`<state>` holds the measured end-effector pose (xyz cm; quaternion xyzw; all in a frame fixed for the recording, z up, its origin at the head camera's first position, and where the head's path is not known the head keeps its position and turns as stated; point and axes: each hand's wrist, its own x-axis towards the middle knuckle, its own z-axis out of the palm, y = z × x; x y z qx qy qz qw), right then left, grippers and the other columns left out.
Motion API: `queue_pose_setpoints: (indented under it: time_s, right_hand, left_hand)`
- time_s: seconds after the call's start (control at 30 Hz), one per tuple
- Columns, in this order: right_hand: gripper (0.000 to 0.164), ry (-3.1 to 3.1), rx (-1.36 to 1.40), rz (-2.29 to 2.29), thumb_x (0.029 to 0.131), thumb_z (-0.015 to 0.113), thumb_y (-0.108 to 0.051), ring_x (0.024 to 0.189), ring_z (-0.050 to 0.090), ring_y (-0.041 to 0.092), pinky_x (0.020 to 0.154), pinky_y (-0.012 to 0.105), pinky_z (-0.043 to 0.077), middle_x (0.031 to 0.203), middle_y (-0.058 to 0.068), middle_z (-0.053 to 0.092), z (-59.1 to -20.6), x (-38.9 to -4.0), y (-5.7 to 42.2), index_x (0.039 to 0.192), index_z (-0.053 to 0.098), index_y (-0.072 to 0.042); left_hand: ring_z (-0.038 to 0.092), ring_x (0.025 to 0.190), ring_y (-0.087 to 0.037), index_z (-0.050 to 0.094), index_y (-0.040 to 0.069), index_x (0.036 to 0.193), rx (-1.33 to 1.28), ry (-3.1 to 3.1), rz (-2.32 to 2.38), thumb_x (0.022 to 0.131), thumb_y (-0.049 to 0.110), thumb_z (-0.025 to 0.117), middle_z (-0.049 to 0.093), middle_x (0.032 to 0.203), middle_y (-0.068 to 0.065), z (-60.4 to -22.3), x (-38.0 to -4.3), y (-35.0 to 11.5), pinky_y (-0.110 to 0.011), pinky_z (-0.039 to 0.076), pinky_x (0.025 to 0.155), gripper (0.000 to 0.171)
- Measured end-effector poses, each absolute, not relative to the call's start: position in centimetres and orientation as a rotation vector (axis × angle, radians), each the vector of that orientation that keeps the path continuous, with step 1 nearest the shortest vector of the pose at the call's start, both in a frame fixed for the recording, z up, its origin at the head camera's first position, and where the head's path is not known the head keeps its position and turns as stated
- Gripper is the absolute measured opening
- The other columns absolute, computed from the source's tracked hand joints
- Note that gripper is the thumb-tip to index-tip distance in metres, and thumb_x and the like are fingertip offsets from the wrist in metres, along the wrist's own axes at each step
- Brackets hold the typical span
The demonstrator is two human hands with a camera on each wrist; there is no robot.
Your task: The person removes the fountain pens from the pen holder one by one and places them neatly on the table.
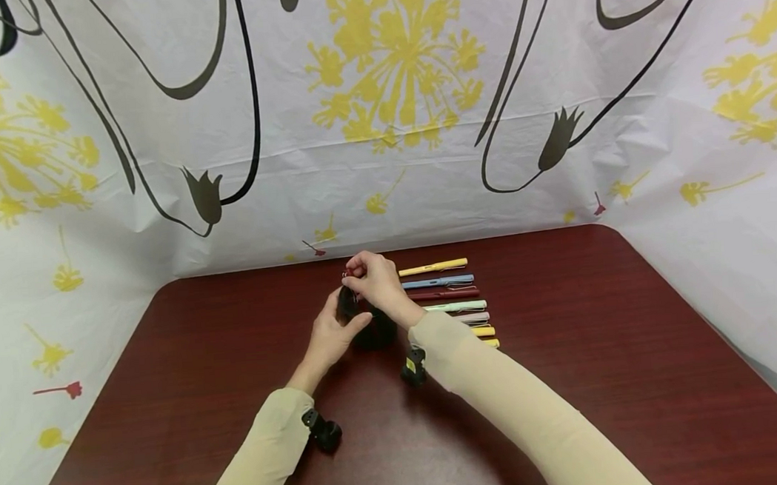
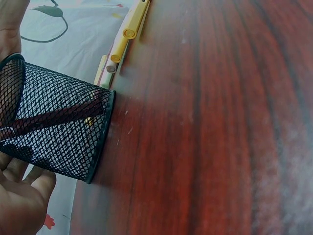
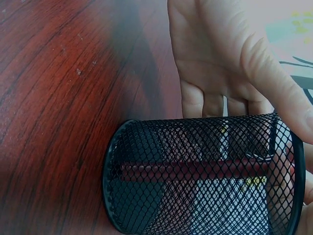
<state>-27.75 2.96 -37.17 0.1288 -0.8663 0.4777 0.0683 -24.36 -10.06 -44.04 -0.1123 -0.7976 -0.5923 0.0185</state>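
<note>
A black mesh pen holder (image 1: 375,334) stands upright on the dark red table. My left hand (image 1: 328,339) curls round its side from the left, fingers behind the mesh and thumb near the rim (image 3: 297,196). Inside, seen through the mesh, a dark red pen (image 3: 195,170) stands with its lower end near the holder's base; it also shows in the left wrist view as a dark red pen (image 2: 58,118). My right hand (image 1: 379,282) is over the holder's mouth, its thumb and fingertips pinching the pen's red top (image 1: 346,273).
To the right of the holder several pens lie in a row: a yellow pen (image 1: 433,267) at the back, then a blue pen (image 1: 439,281), another dark red pen (image 1: 445,295), a light green pen (image 1: 455,306), a pink one and more yellow ones. A patterned white cloth (image 1: 267,227) hangs behind the table.
</note>
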Motion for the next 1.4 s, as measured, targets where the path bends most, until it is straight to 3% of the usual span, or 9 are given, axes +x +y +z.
queue_pose_setpoints:
  time_s: [0.27,0.6,0.9,1.13,1.4]
  right_hand:
    - [0.016,-2.599,0.387,1.435,0.084,0.070,-0.010,0.072,0.066,0.019,0.059,0.023,0.054,0.089,0.011,0.068,-37.2,-27.6,3.2,0.098,0.066,-0.003]
    - [0.018,-2.498,0.393,1.565,0.084,0.069,-0.007,0.065,0.064,0.018,0.053,0.022,0.053,0.085,0.012,0.066,-37.3,-27.2,3.9,0.100,0.065,-0.001]
    - [0.024,-2.314,0.302,1.786,0.084,0.069,-0.006,0.068,0.061,0.014,0.061,0.034,0.057,0.087,0.013,0.062,-36.9,-27.1,5.3,0.107,0.064,0.002]
    - [0.022,-2.126,0.197,2.069,0.087,0.066,-0.004,0.070,0.060,0.011,0.064,0.029,0.057,0.087,0.006,0.058,-36.0,-26.2,6.9,0.107,0.063,0.001]
    - [0.028,-1.910,0.125,2.295,0.089,0.063,-0.004,0.065,0.062,0.009,0.067,0.028,0.056,0.085,0.002,0.058,-35.9,-25.6,8.5,0.113,0.055,0.007]
  left_hand:
    - [0.049,0.125,-0.028,0.034,0.009,0.144,-0.356,-2.473,-1.849,0.085,0.018,0.070,0.048,0.138,-0.018,-44.1,-24.4,-10.0,-0.044,0.042,0.101,0.069]
    - [0.049,0.125,-0.028,0.036,0.009,0.143,-0.328,-2.472,-1.828,0.085,0.019,0.071,0.047,0.139,-0.017,-44.2,-24.3,-9.9,-0.044,0.041,0.101,0.069]
    - [0.053,0.121,-0.032,0.039,0.007,0.141,-0.315,-2.451,-1.812,0.083,0.017,0.073,0.051,0.134,-0.021,-44.3,-24.4,-9.8,-0.046,0.043,0.099,0.068]
    - [0.054,0.119,-0.031,0.041,0.008,0.139,-0.294,-2.452,-1.790,0.081,0.019,0.075,0.053,0.132,-0.019,-44.3,-24.2,-9.7,-0.045,0.044,0.098,0.068]
    - [0.054,0.119,-0.031,0.041,0.007,0.140,-0.269,-2.441,-1.825,0.081,0.014,0.074,0.053,0.133,-0.019,-44.1,-24.2,-9.6,-0.045,0.042,0.100,0.067]
